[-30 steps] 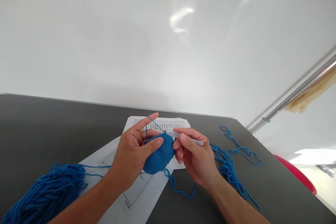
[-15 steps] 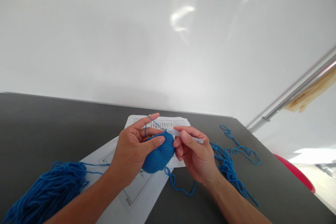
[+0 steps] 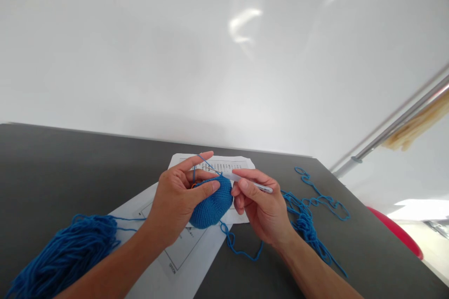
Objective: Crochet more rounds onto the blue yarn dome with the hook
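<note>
A rounded blue crochet piece (image 3: 213,207) is pinched in my left hand (image 3: 178,197), the thumb lying on its front near the top edge. Blue working yarn (image 3: 206,162) loops over my raised left index finger and runs down to that edge. My right hand (image 3: 261,203) grips a crochet hook (image 3: 262,188) with a pale handle between thumb and fingers. The hook's tip meets the upper edge of the piece, where the stitch is too small to make out. A bit of orange (image 3: 194,186) shows beside my left fingers.
A blue yarn skein (image 3: 70,257) lies at the left front. Printed sheets (image 3: 196,261) lie beneath my hands on the dark table (image 3: 87,168). Tangled blue yarn (image 3: 305,222) spreads right of my right hand. A white wall stands behind; a red rounded object (image 3: 396,233) is beyond the right edge.
Both hands hold nearly the same pose. The crochet piece has tilted up very slightly, and the hook has shifted a little at its edge.
</note>
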`<state>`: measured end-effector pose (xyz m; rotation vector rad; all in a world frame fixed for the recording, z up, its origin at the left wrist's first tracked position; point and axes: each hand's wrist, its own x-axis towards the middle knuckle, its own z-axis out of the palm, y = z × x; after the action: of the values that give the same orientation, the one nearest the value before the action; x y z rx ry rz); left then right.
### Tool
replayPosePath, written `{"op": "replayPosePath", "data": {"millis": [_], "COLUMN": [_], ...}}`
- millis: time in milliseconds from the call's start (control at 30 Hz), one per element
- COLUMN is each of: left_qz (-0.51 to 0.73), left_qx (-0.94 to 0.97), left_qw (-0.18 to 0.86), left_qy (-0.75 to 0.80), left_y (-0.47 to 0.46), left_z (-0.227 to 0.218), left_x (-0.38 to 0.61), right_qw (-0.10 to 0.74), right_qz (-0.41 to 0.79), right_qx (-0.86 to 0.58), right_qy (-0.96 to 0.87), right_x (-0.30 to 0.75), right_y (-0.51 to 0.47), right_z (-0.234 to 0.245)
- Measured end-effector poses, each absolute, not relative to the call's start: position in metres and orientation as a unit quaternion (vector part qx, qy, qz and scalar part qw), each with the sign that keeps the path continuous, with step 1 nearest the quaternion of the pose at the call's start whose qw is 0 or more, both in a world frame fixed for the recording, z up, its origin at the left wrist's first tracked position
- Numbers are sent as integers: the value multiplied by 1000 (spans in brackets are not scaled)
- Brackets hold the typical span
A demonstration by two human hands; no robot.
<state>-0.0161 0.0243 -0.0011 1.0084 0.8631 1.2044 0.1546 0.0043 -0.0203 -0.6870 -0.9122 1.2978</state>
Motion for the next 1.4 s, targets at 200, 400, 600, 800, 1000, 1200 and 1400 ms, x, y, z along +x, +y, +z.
{"op": "replayPosePath", "data": {"millis": [200,400,600,800,1000,1200,1400], "left_qz": [524,519,512,493,495,496,491], "left_qx": [439,448,463,476,472,471,499], "left_qw": [632,626,617,611,613,613,589], "left_qy": [366,373,377,396,395,395,404], "left_y": [24,25,29,28,28,27,28], "left_z": [0,3,1,0,1,3,3], "left_x": [-17,-20,-22,-20,-21,-21,-21], "right_qw": [650,656,613,579,580,575,563], "right_qz": [564,469,369,325,338,328,282], "right_qx": [-301,-322,-344,-349,-332,-322,-328], "right_qy": [-411,-497,-608,-661,-663,-677,-704], "right_x": [155,168,190,201,206,211,210], "right_y": [4,3,3,4,3,4,1], "right_z": [-19,-15,-10,-6,-3,-3,2]}}
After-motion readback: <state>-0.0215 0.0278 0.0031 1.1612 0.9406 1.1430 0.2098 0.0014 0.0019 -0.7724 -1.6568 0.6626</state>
